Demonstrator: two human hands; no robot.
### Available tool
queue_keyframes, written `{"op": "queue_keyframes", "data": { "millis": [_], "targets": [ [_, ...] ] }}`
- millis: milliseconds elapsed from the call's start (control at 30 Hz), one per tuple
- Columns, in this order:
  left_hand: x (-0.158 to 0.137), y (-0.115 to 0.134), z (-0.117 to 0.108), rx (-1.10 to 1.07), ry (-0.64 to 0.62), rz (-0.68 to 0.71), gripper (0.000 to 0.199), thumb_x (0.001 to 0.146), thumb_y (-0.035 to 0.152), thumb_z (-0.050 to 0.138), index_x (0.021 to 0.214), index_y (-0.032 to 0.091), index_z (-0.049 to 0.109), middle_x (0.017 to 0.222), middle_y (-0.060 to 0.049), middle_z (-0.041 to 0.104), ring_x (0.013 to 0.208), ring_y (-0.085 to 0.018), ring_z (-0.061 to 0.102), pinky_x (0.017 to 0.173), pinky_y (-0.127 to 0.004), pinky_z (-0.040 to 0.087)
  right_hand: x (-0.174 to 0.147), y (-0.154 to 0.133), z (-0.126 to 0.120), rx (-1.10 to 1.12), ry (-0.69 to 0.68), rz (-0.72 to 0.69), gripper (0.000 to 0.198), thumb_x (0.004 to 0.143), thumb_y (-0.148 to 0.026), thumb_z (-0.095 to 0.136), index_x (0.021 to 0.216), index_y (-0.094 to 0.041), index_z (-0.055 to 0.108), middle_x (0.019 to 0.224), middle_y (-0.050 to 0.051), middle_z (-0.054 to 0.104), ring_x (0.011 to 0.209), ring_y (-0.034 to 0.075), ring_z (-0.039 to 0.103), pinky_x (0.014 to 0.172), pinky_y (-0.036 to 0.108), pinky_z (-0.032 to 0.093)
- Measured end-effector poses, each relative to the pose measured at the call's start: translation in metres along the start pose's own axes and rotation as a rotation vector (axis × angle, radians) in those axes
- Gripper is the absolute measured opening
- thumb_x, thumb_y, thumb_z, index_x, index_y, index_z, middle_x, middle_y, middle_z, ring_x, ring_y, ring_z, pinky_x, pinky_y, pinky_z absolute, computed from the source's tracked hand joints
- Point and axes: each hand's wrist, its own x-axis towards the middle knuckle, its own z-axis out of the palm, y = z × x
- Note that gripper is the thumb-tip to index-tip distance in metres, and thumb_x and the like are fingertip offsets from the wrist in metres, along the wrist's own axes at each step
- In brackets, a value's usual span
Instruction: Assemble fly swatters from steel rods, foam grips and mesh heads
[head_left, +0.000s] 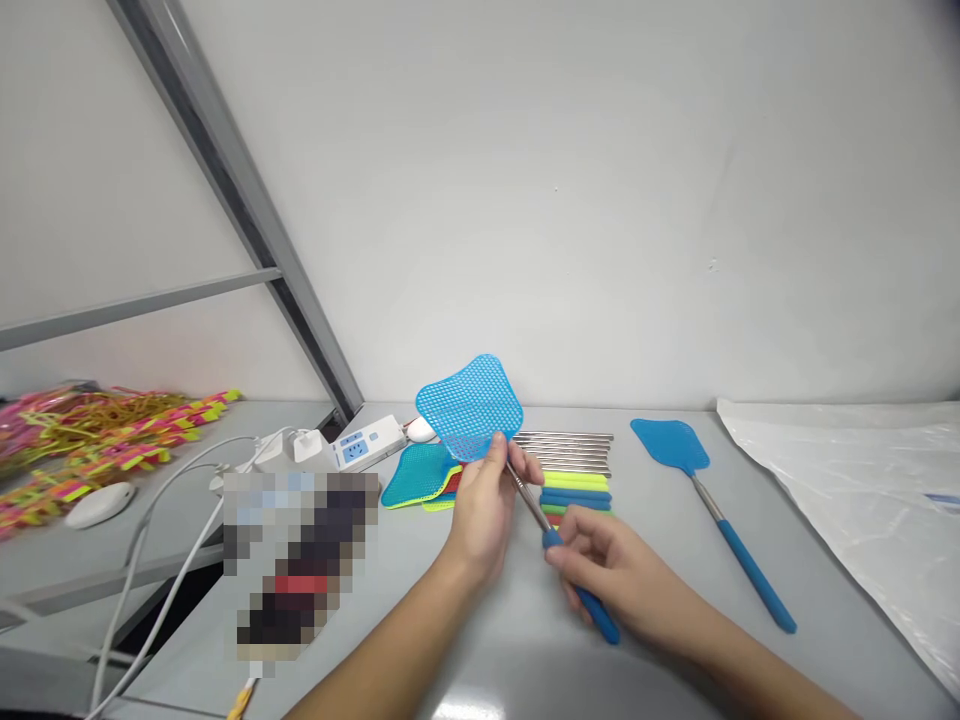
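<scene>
**Blue mesh flyswatter [470,408] was held aslant above a grey surface [667,520]**

The flyswatter hung between two hands, its head toward 11 o'clock and its blue handle [604,622] toward 5 o'clock. The left grip [484,510] was clamped on the neck, thumb uppermost, where the head met the metal rod [532,502]. The right grip [611,560] was closed round the handle, with the thumb and fingers near its upper end, where the rod ran in.

Reckoned from the held rod, a row of loose metal rods [574,452] lay at 1 o'clock. Just beside them, at 3 o'clock, were yellow, blue, green and red handle sleeves [576,496], partly hidden by the right hand. A second blue flyswatter [671,443] rested well apart, also at 3 o'clock, and beyond it spread a translucent plastic sheet [847,480]. Loose mesh heads [414,472] overlapped at 9 o'clock, the teal one on top. At 10 o'clock sat a white power strip [379,440]. Far off at 9 o'clock lay a blurred heap of pink and yellow pieces [127,435].
</scene>
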Motion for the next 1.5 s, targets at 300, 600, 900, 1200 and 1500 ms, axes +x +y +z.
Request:
{"op": "queue_keyframes", "data": {
  "millis": [300, 600, 900, 1200, 1500],
  "targets": [
    [0.017, 0.018, -0.018, -0.089, 0.126, 0.128, 0.033, 0.089, 0.046, 0.053, 0.071, 0.018, 0.051, 0.066, 0.001, 0.051, 0.062, -0.012, 0.049, 0.067, -0.027, 0.043, -0.003, -0.003, -0.005, -0.209, 0.103, -0.011, 0.032, 0.083, -0.037, 0.063, 0.071, -0.021, 0.038, 0.059, -0.008, 0.037, 0.056, 0.008, 0.033, 0.051, 0.021, 0.026],
    [-0.008, -0.022, 0.000, 0.111, -0.189, -0.078, 0.042, 0.094, 0.050, 0.040, 0.079, 0.015, 0.059, 0.073, -0.005, 0.060, 0.060, -0.013, 0.053, 0.054, -0.024, 0.040, 0.001, 0.010, -0.012, 0.029, -0.004, -0.039, 0.041, 0.094, -0.055, 0.037, 0.095, -0.018, 0.055, 0.048, -0.009, 0.035, 0.044, 0.009, 0.032, 0.049, 0.022, 0.038],
    [0.003, -0.002, -0.008, 0.088, 0.008, 0.165, 0.036, 0.094, 0.042, 0.046, 0.070, 0.017, 0.057, 0.070, -0.003, 0.058, 0.072, -0.015, 0.055, 0.073, -0.028, 0.043, 0.001, 0.004, -0.015, 0.013, -0.104, -0.021, 0.041, 0.094, -0.053, 0.042, 0.070, -0.020, 0.047, 0.047, -0.007, 0.039, 0.046, 0.008, 0.036, 0.051, 0.022, 0.035],
    [0.007, 0.001, -0.014, 0.214, 0.028, 0.261, 0.037, 0.095, 0.044, 0.042, 0.074, 0.017, 0.057, 0.071, -0.003, 0.058, 0.072, -0.015, 0.053, 0.070, -0.027, 0.041, -0.010, 0.002, -0.022, -0.024, -0.167, 0.077, 0.042, 0.093, -0.051, 0.045, 0.066, -0.019, 0.043, 0.048, -0.006, 0.043, 0.047, 0.007, 0.032, 0.050, 0.021, 0.027],
    [-0.015, -0.015, 0.002, 0.243, -0.172, 0.090, 0.041, 0.096, 0.043, 0.038, 0.074, 0.016, 0.059, 0.077, -0.007, 0.062, 0.077, -0.018, 0.057, 0.074, -0.031, 0.044, -0.003, 0.006, -0.024, 0.069, -0.123, 0.006, 0.038, 0.092, -0.050, 0.049, 0.069, -0.020, 0.042, 0.048, -0.008, 0.038, 0.046, 0.007, 0.031, 0.050, 0.022, 0.028]
  ]
}}
